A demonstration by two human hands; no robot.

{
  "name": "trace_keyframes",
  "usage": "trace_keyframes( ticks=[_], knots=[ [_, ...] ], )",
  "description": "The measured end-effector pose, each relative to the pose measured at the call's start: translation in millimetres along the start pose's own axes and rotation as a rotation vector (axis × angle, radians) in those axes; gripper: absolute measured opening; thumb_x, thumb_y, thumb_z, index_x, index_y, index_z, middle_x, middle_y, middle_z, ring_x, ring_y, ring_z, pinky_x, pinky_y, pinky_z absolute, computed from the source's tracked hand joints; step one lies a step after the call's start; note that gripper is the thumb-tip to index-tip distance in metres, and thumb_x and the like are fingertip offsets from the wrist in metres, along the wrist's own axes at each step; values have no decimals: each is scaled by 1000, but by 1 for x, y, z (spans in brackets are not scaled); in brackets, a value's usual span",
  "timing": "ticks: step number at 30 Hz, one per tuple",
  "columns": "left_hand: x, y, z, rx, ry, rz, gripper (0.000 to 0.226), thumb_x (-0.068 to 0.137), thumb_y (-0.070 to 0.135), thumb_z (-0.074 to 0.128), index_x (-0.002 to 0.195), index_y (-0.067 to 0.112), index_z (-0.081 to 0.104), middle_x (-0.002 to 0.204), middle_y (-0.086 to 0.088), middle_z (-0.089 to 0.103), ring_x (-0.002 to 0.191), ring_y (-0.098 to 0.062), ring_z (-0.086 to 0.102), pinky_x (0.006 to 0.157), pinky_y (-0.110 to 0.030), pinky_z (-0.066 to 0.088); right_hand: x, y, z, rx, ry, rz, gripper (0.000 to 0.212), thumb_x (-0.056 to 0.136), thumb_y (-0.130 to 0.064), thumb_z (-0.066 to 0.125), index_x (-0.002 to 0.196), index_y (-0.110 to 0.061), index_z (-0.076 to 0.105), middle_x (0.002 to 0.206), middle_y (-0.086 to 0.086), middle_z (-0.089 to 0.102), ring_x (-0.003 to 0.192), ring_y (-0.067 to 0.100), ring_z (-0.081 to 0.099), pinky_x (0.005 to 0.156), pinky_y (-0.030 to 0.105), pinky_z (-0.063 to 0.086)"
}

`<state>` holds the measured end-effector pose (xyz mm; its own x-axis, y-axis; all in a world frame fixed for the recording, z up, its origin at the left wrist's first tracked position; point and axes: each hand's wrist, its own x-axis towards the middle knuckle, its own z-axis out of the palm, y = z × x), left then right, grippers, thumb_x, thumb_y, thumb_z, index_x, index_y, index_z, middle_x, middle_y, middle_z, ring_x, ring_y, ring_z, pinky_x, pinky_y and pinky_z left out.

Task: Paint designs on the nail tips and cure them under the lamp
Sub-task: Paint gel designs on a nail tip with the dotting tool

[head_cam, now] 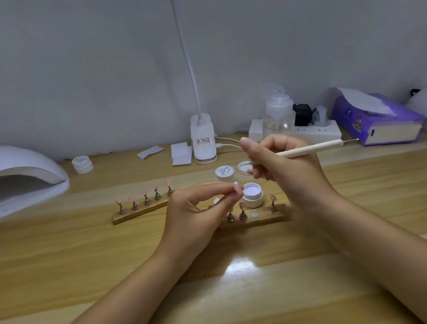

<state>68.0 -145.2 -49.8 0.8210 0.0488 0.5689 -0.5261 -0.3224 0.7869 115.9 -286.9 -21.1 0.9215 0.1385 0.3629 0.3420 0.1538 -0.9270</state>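
Observation:
My left hand (pixel 202 211) pinches a small pink nail tip on its stand (pixel 237 187) between thumb and forefinger, just above the near wooden holder strip (pixel 261 218). My right hand (pixel 283 169) grips a cream nail-art pen (pixel 310 148), its metal point aimed right. An open white gel pot (pixel 252 194) stands between both hands. A second holder strip (pixel 142 207) with several pink tips lies to the left. The white curing lamp (pixel 13 181) sits at the far left.
A closed gel pot (pixel 224 173) and a loose lid (pixel 244 168) sit behind the open pot; another pot (pixel 82 164) is near the lamp. A desk-lamp base (pixel 203 141), pump bottle (pixel 278 116), power strip (pixel 319 132) and purple tissue pack (pixel 379 120) line the wall.

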Motion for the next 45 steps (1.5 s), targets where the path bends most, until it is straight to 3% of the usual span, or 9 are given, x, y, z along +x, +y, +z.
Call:
trace_keyframes(
  ticks=[4, 12, 25, 31, 45],
  knots=[
    [0, -1, -1, 0, -7, -4, 23, 71, 20, 69, 91, 10, 72, 83, 5, 72, 76, 0, 66, 75, -21, 53, -7, 0, 6, 135, -27, 38, 33, 62, -35, 71, 43, -22, 48, 41, -10, 44, 41, 2, 49, 58, 22, 55],
    [1, -1, 0, -26, -32, 36, 24, 73, 17, 68, 95, 7, 71, 88, 2, 73, 86, -4, 68, 77, -18, 51, -9, 5, 9, 88, -11, 1, 42, 81, -5, 64, 47, -17, 44, 39, -9, 44, 39, 3, 48, 55, 23, 54],
    [2, -7, 0, -38, -24, 76, 25, 71, 18, 68, 95, 12, 70, 82, 12, 71, 75, 1, 66, 72, -15, 50, -12, 2, 10, -11, -24, -1, 35, 78, -2, 61, 50, -11, 43, 36, -8, 45, 37, 3, 44, 42, 14, 40],
    [2, -8, -1, -41, -27, 95, 25, 71, 18, 68, 96, 14, 69, 80, 19, 71, 76, -1, 67, 72, -16, 51, -12, 1, 11, -18, -24, 1, 35, 78, -3, 62, 50, -11, 43, 36, -8, 45, 37, 4, 44, 42, 15, 38],
    [3, -9, 0, -43, -25, 109, 25, 71, 17, 68, 96, 12, 69, 82, 15, 71, 81, -5, 68, 73, -19, 52, -11, 3, 11, -22, -29, -16, 37, 77, -4, 62, 47, -14, 44, 36, -8, 46, 37, 3, 45, 41, 14, 39]
  ],
)
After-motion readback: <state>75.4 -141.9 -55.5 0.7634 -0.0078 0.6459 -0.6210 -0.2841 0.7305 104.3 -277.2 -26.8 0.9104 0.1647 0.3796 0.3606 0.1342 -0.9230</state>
